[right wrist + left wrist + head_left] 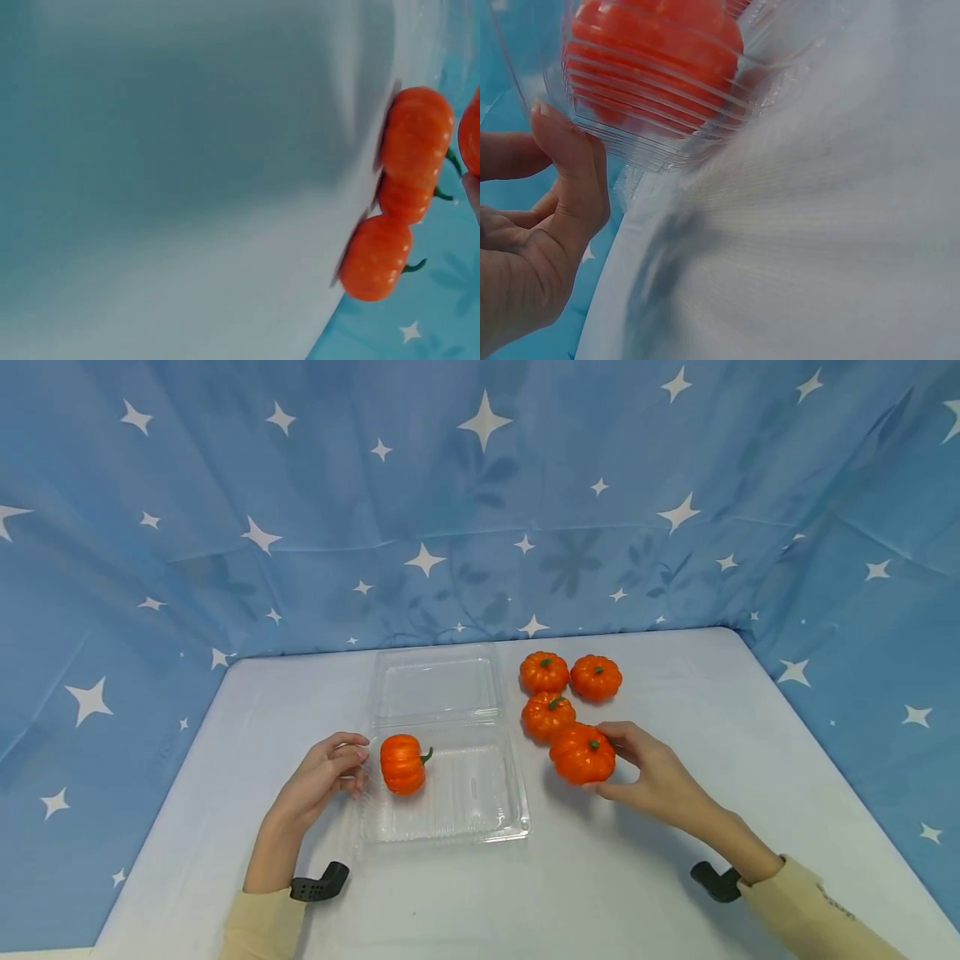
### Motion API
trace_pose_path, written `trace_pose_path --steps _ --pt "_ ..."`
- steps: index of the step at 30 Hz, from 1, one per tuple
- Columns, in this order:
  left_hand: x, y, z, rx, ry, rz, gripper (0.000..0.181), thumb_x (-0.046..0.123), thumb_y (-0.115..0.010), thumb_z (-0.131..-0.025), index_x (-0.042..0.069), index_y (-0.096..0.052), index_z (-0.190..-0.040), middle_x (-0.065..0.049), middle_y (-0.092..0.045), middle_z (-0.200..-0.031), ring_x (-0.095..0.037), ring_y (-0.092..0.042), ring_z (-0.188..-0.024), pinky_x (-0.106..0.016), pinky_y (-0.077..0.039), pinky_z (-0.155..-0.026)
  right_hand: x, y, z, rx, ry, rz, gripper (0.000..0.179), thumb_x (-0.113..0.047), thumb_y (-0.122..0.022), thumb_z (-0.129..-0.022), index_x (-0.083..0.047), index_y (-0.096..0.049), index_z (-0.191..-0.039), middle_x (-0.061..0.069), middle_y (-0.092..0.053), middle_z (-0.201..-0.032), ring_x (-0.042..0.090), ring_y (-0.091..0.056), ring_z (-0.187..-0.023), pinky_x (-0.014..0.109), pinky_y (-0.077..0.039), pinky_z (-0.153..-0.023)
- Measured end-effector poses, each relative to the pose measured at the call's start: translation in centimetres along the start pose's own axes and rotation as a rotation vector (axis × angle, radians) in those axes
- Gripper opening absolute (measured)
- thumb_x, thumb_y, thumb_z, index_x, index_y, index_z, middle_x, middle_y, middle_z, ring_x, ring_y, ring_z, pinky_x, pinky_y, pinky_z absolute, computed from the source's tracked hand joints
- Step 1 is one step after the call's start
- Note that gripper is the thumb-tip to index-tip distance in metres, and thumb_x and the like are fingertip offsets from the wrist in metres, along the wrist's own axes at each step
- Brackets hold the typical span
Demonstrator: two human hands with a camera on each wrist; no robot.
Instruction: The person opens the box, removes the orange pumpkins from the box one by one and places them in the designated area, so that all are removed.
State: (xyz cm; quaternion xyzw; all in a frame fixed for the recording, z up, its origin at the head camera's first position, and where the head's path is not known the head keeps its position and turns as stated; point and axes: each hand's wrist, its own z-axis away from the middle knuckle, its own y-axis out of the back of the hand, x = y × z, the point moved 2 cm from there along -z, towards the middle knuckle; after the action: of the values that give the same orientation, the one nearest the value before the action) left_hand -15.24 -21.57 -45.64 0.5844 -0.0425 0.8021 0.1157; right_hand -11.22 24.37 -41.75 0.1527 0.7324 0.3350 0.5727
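My right hand (pixel 652 772) holds a small orange toy pumpkin (pixel 582 754) between thumb and fingers, raised above the table with a shadow below. In the right wrist view, only a sliver of this pumpkin (pixel 471 139) shows at the right edge. My left hand (pixel 324 779) is at the left side of an open clear plastic clamshell container (pixel 468 810). Bent fingers and thumb of the left hand (pixel 562 202) pinch the container's edge in the left wrist view. Inside the base, another pumpkin (pixel 402 765) lies on its side, green stem pointing right.
Behind the held pumpkin, a group of three more pumpkins (pixel 548 717) sits on the white table (pixel 675 685). The container's lid (pixel 438 685) lies folded back toward the far edge. A blue star-patterned curtain (pixel 480 510) surrounds the table's back and sides.
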Motion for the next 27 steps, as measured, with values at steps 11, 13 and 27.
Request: trace_pose_path --steps 11,13,27 --pt "-0.1 -0.1 0.0 0.000 -0.004 0.005 0.036 0.011 -0.052 -0.105 -0.010 -0.042 -0.132 -0.004 -0.058 -0.076 -0.015 -0.056 -0.064 -0.026 -0.053 -0.058 2.4 1.1 -0.6 0.109 -0.097 0.052 0.069 -0.006 -0.087 -0.080 0.009 -0.048 -0.136 0.027 -0.057 -0.137 0.045 -0.059 -0.125 0.053 -0.048 -0.102" --pt "-0.3 -0.1 0.0 0.003 -0.003 0.006 0.035 0.010 -0.052 -0.105 -0.009 -0.042 -0.132 -0.005 -0.058 -0.075 -0.016 -0.056 -0.064 -0.026 -0.053 -0.057 2.8 1.2 -0.7 0.110 -0.118 0.060 0.070 -0.006 -0.086 -0.081 0.010 -0.047 -0.137 0.028 -0.056 -0.138 0.046 -0.057 -0.127 0.054 -0.047 -0.103" --pt "-0.2 -0.1 0.1 0.001 -0.013 0.009 0.034 0.009 -0.052 -0.104 -0.009 -0.042 -0.131 -0.003 -0.058 -0.074 -0.015 -0.056 -0.062 -0.025 -0.053 -0.057 4.0 1.2 -1.9 0.116 -0.187 0.107 0.071 -0.008 -0.084 -0.082 0.013 -0.043 -0.136 0.033 -0.052 -0.137 0.051 -0.051 -0.129 0.066 -0.043 -0.106"
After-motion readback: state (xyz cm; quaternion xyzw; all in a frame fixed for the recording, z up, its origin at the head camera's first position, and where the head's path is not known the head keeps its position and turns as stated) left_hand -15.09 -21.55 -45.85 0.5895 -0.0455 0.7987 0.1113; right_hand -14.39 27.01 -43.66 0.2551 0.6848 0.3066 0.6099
